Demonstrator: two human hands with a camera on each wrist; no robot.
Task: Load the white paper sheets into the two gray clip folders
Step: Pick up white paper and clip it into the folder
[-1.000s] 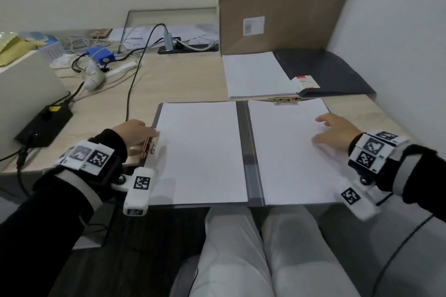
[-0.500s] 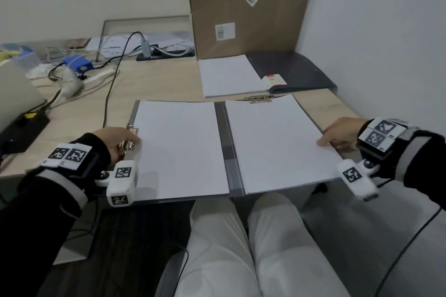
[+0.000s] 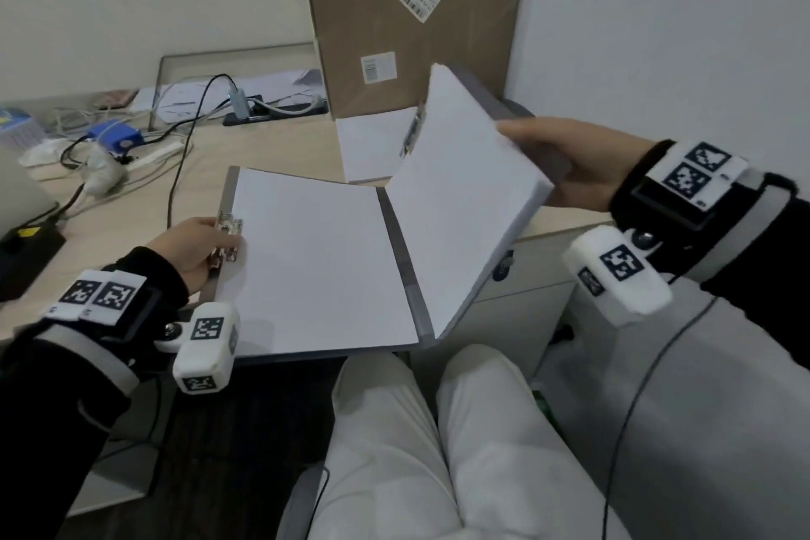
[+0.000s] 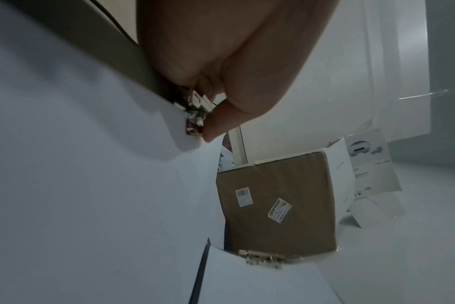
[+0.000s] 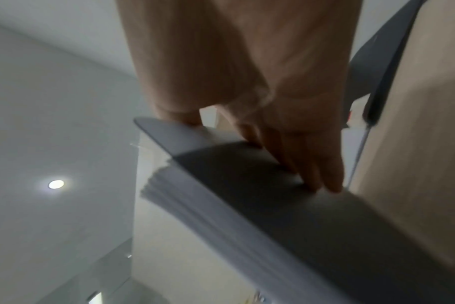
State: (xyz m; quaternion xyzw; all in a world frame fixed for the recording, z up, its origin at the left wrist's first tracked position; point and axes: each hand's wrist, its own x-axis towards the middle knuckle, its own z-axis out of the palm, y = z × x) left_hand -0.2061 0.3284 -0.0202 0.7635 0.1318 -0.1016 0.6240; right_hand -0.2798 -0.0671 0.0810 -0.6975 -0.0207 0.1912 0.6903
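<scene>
A gray clip folder [image 3: 399, 232] lies open at the desk's front edge with white paper sheets [image 3: 315, 259] on both halves. My left hand [image 3: 193, 250] pinches the metal clip [image 3: 228, 239] on the folder's left edge; the left wrist view shows the thumb [image 4: 221, 121] on that clip [image 4: 195, 111]. My right hand [image 3: 570, 162] grips the right half [image 3: 456, 197], cover and sheets together, and holds it tilted up off the desk. The right wrist view shows fingers [image 5: 312, 164] under the gray cover [image 5: 247, 174]. A second folder with paper [image 3: 372, 145] lies behind.
A tall cardboard box [image 3: 412, 22] stands against the wall behind the folders. Cables, a blue device [image 3: 116, 136] and a power strip crowd the desk's back left. A black adapter [image 3: 26, 246] sits at the left edge. My legs are below the desk edge.
The right hand moved from the sheet's outer edge to grip the right half and lifted it, folding it toward the left. The left hand stayed on the clip.
</scene>
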